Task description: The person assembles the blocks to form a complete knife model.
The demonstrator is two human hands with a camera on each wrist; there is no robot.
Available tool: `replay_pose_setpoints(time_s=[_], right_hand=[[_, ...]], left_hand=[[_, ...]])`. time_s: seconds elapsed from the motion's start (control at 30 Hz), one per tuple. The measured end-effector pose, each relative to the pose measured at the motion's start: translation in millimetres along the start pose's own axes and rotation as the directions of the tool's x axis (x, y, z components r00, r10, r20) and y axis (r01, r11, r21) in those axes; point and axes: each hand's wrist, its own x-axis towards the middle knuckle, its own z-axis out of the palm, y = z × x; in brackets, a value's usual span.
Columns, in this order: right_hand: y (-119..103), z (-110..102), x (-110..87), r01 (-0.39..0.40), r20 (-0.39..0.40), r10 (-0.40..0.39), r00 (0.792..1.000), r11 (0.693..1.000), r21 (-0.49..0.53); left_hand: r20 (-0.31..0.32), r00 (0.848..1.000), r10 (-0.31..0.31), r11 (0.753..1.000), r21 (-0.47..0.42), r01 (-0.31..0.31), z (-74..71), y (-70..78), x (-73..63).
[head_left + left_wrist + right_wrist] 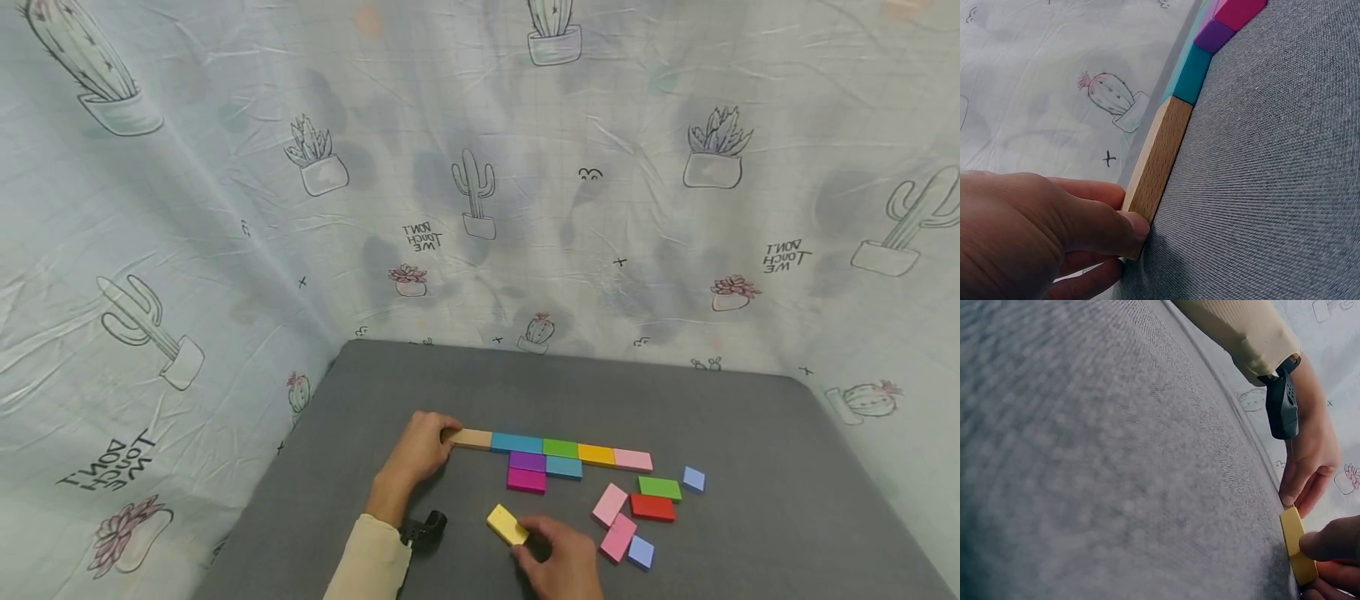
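Observation:
My left hand (420,450) pinches the left end of a plain wooden block (472,438), thumb on its near side in the left wrist view. That block heads a row that continues with a blue block (516,443), a green one (560,448), an orange-yellow one (597,454) and a pink one (633,460). Against the row's near side lie a purple block (527,461) and a shorter blue block (564,467), with a magenta block (527,480) below the purple. Nearer to me, my right hand (561,560) holds a yellow block (506,524) between thumb and fingers, apart from the row.
Right of my right hand lie loose blocks: two pink, a green (660,488), a red (652,507) and two small periwinkle ones, one (693,479) farther out. A grey cloth-covered table (750,433) bears everything. A cactus-print curtain (525,275) hangs behind and at the sides.

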Motion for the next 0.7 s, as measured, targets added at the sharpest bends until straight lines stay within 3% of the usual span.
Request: replay_pose_setpoints(time_s=[0.37, 0.53, 0.7], right_hand=[[5.8, -15.4, 5.6, 0.078, 0.038, -0.077, 0.996, 0.996, -0.036], [15.9, -36.9, 9.1, 0.135, 0.030, -0.134, 0.991, 0.989, -0.059], [23.0, -64.4, 13.1, 0.104, -0.033, -0.106, 0.994, 0.993, -0.054]], left_hand=[[-0.004, 1.000, 0.011, 1.000, -0.021, -0.011, -1.0, -1.0, 0.4], [0.009, 1.000, 0.007, 1.000, -0.029, -0.006, -0.2, -1.6, 0.2], [0.005, 1.000, 0.016, 0.999, -0.033, -0.016, -1.0, -2.1, 0.9]])
